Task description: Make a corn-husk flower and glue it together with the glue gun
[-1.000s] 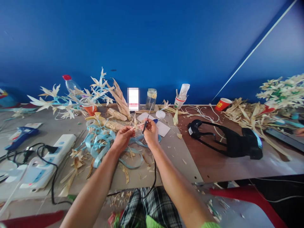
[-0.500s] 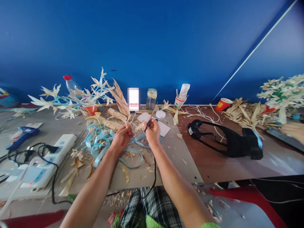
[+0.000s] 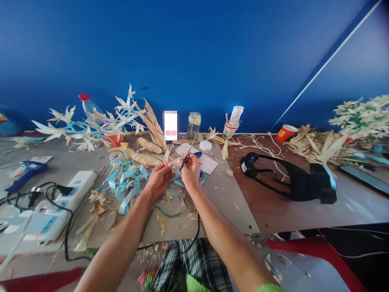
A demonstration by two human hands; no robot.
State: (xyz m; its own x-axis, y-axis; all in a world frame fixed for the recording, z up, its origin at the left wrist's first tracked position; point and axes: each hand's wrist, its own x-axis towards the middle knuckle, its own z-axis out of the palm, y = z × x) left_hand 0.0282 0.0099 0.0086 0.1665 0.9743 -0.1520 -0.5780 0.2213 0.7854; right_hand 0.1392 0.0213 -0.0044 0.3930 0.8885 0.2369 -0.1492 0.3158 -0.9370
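Observation:
My left hand (image 3: 159,178) is closed in a pinch on pale dried husk strips (image 3: 169,159) that stick up from its fingers. My right hand (image 3: 191,172) is closed round a thin dark tool (image 3: 187,155) with a long metal tip pointing up and away. The two hands are close together over the middle of the table, the tool's shaft right beside the husk strips. Under them lies a tangle of light blue ribbon (image 3: 127,184) and loose husk scraps.
White power strips (image 3: 72,190) with black cables and a blue glue gun (image 3: 24,171) lie at the left. Husk flowers (image 3: 91,125), a bottle (image 3: 90,107), a glass jar (image 3: 193,125) and cups (image 3: 228,130) line the back. A black strapped device (image 3: 300,181) rests at the right.
My hands have drawn closer together and the husk strips now stand upright. A hand seen at the far right edge half a second ago is gone.

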